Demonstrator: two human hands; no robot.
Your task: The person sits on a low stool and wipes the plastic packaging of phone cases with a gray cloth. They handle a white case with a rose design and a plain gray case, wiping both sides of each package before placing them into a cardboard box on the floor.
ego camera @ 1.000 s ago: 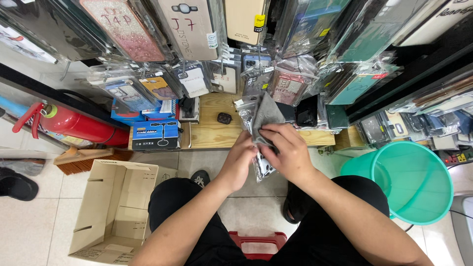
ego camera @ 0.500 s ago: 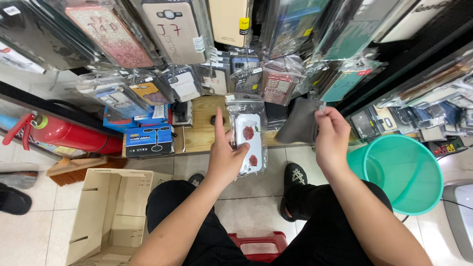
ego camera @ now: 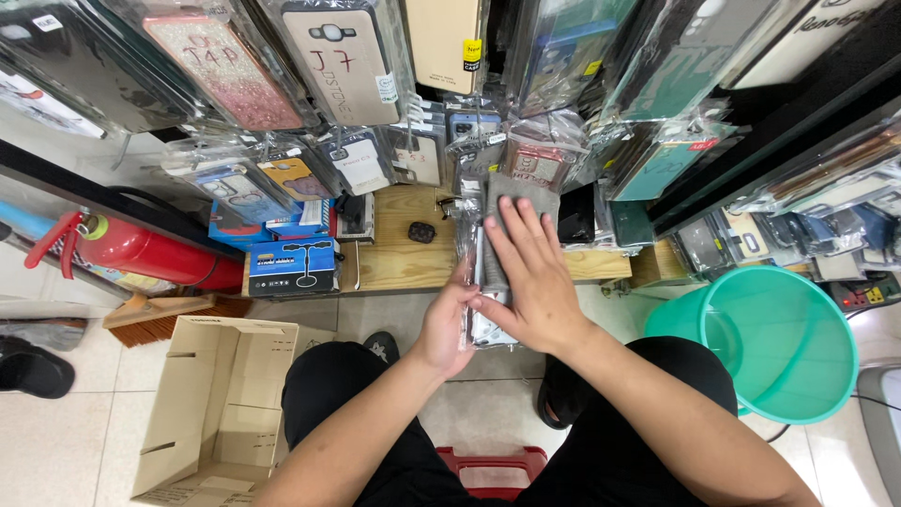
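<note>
Left hand (ego camera: pixel 449 324): my fingers clamp the packet (ego camera: pixel 488 282) edge.
Right hand (ego camera: pixel 530 272): flat, fingers spread, pressing on packet.

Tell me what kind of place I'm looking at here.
Most likely a small phone accessory shop or its stockroom. Bagged phone cases hang in dense rows, boxed accessories sit on a low wooden shelf, and both the left hand and right hand hold a clear-bagged case.
</note>
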